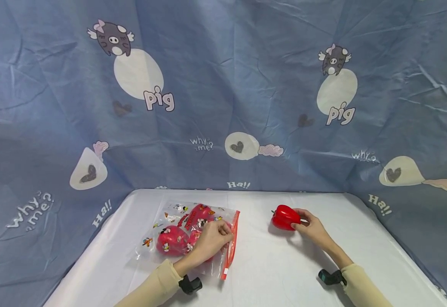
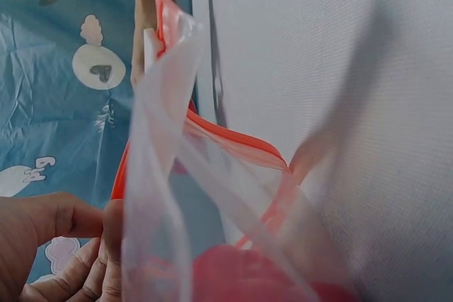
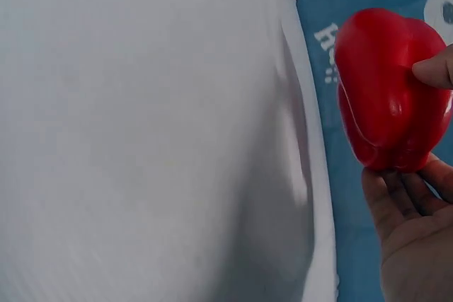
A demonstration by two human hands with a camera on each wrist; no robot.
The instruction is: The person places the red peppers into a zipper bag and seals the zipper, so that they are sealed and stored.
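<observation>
A clear zip bag [image 1: 227, 212] with cartoon prints and a red zip edge [image 1: 236, 224] lies on the left part of the table. Several round red things [image 1: 171, 242] are inside; their kind is hard to tell through the print. My left hand [image 1: 212, 238] pinches the bag near its zip edge. In the left wrist view, the bag's red strips [image 2: 244, 141] stand apart at the mouth. To the right, my right hand [image 1: 312, 229] grips a shiny red bell pepper [image 1: 283, 218], stem toward the left, apparently just above the table. Thumb and fingers hold opposite sides of the pepper [image 3: 386, 83] in the right wrist view.
A white cloth covers the table [image 1: 261, 264]. Behind and along both sides hangs a blue printed curtain [image 1: 215, 85]. Each wrist wears a small black camera, such as the one at the right sleeve [image 1: 331, 277].
</observation>
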